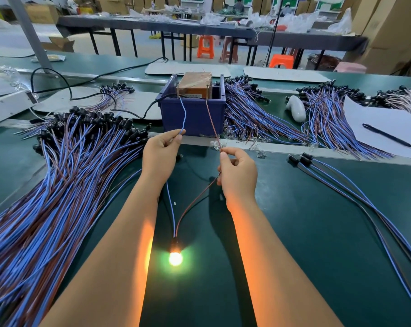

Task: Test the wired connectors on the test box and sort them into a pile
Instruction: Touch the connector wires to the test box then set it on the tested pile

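While the bulb (175, 257) glows on the mat between the forearms, the left hand (161, 156) pinches the blue wire (183, 114) and the right hand (238, 172) pinches the brown wire (212, 123), both reaching up to the test box (192, 107); a slipping pinch could break contact and fake a failure.

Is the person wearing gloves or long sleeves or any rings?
No. The left hand and right hand are bare, with no gloves, and no rings or watch show. Both forearms are uncovered with no sleeves in view. Orange light from the lit bulb glows on their inner sides.
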Demonstrator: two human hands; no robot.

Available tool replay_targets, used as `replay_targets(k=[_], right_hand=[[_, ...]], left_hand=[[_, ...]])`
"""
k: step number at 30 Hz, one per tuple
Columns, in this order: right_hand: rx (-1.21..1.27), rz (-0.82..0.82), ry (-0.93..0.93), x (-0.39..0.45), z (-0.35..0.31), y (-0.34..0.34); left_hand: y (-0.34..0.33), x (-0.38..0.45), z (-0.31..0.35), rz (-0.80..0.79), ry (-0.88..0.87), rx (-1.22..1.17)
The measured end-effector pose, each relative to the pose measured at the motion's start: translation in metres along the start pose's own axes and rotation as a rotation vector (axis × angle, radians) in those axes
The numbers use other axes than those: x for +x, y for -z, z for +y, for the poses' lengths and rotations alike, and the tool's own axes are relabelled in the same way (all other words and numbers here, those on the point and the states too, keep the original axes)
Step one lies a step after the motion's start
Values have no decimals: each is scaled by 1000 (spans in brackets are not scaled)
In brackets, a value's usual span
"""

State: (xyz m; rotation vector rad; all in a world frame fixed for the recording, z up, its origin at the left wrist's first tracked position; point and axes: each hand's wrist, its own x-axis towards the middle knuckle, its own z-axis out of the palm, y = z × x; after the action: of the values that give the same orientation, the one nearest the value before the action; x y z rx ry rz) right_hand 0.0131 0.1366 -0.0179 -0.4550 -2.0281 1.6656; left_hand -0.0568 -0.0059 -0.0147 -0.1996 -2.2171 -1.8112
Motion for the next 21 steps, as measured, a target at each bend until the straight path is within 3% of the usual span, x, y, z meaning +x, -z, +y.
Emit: replay_targets(k=[14,21], right_hand=[[17,8,35,-2,0,0],[53,-140,173,-7,-3,1]], left_hand=[[-1,-7,5,6,45,-64],[-23,-36,23,-84,115,-216]])
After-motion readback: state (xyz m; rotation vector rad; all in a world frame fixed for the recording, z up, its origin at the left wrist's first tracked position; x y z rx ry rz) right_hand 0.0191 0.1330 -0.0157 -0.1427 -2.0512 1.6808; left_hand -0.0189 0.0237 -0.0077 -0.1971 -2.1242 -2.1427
